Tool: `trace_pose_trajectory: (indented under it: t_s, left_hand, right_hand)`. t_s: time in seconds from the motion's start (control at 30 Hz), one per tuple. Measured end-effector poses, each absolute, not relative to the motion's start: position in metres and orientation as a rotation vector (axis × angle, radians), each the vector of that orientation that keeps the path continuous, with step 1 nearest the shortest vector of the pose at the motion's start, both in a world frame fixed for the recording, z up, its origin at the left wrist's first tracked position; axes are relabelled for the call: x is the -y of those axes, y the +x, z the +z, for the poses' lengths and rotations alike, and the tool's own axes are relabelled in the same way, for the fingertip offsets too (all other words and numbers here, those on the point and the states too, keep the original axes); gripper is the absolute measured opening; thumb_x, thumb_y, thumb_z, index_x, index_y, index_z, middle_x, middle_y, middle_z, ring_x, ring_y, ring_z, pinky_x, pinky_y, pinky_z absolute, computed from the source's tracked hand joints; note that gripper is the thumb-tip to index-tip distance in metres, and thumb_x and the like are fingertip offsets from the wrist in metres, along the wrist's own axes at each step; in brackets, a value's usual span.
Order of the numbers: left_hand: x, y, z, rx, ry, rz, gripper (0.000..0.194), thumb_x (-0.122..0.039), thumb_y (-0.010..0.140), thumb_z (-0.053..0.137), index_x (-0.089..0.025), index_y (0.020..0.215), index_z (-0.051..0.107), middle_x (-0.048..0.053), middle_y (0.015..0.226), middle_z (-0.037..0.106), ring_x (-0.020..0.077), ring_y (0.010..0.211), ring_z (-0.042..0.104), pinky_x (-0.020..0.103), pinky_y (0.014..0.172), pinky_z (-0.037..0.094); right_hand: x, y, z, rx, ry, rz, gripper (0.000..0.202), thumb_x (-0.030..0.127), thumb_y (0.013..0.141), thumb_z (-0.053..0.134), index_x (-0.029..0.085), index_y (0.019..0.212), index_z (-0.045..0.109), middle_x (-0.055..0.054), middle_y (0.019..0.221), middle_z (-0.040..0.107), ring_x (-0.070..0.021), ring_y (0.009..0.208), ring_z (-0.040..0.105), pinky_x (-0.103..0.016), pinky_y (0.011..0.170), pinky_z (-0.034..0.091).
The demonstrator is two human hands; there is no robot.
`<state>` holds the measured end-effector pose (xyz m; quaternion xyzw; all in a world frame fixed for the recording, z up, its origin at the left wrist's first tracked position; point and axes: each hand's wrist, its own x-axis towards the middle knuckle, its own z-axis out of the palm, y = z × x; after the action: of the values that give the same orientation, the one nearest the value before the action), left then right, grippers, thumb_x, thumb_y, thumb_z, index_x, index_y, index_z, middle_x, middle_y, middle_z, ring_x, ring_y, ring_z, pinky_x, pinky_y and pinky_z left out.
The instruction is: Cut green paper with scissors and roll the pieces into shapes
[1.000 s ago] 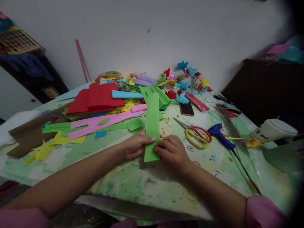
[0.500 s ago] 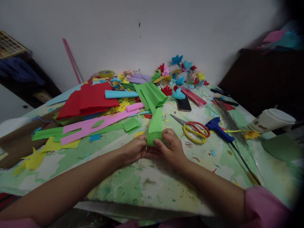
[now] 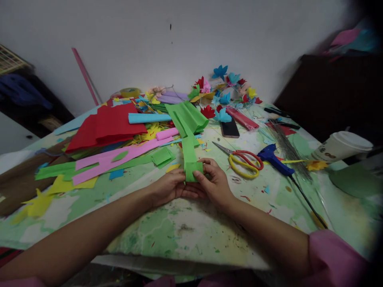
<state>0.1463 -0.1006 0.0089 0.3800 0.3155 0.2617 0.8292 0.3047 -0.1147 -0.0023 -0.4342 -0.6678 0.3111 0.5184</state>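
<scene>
A long green crepe paper strip (image 3: 189, 149) runs toward me from a larger green crepe sheet (image 3: 191, 115). Its near end is folded over into a flat, square-looking layer. My left hand (image 3: 169, 186) grips the left edge of this fold, its fingers reaching underneath. On the other side, my right hand (image 3: 216, 184) pinches the fold, thumb on top and fingers behind. Right of my hands lie scissors (image 3: 243, 161) with red and yellow handles. A small folded stack of green paper (image 3: 163, 156) rests to the left.
Red crepe sheets (image 3: 116, 125), pink strips (image 3: 104, 164) and yellow scraps cover the left side. Paper flowers (image 3: 223, 97) stand at the back, near a phone (image 3: 230, 128). On the right are a blue glue gun (image 3: 275, 160), thin wires (image 3: 291, 147) and a lidded cup (image 3: 341, 149).
The strip's near end has been folded further up over itself, forming a squarer layer. Both hands still hold it. The whole view has shifted slightly.
</scene>
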Motion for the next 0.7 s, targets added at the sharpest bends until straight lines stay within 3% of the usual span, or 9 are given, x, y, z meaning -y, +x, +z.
trace_pose_trajectory:
  t_s: [0.17,0.43,0.57,0.7]
  left_hand:
    - [0.1011,0.1456,0.0073,-0.632,0.823,0.541,0.025,-0.024,0.08,0.057,-0.009,0.1,0.06,0.017,0.086,0.071,0.0236,0.077,0.069,0.032,0.072,0.051]
    - [0.101,0.1459,0.0088,-0.638,0.838,0.542,0.023,-0.025,0.081,0.056,-0.008,0.096,0.06,0.016,0.084,0.07,0.0228,0.075,0.069,0.032,0.071,0.051]
    - [0.1015,0.1464,0.0095,-0.638,0.853,0.546,0.022,-0.025,0.08,0.058,-0.009,0.094,0.06,0.015,0.083,0.07,0.0215,0.074,0.068,0.03,0.07,0.051]
    - [0.102,0.1472,0.0103,-0.652,0.865,0.522,0.022,-0.025,0.078,0.058,-0.008,0.091,0.061,0.015,0.082,0.07,0.0213,0.073,0.068,0.03,0.07,0.051]
  right_hand:
    - [0.1141,0.3047,-0.0035,1.531,-1.069,0.776,0.016,0.03,0.077,0.06,0.017,0.067,0.058,-0.008,0.102,0.054,-0.0197,0.097,0.053,-0.033,0.082,0.044]
    - [0.1145,0.3034,-0.0029,1.461,-1.023,0.974,0.019,0.034,0.078,0.06,0.018,0.069,0.06,-0.01,0.115,0.059,-0.0231,0.11,0.053,-0.038,0.091,0.041]
    - [0.1167,0.3012,-0.0007,1.379,-0.995,1.116,0.022,0.039,0.076,0.061,0.019,0.07,0.06,-0.005,0.09,0.064,-0.0187,0.084,0.059,-0.031,0.074,0.047]
    - [0.1194,0.3012,0.0007,1.336,-1.05,1.165,0.023,0.04,0.074,0.063,0.018,0.071,0.059,-0.001,0.066,0.058,-0.0135,0.062,0.052,-0.026,0.06,0.045]
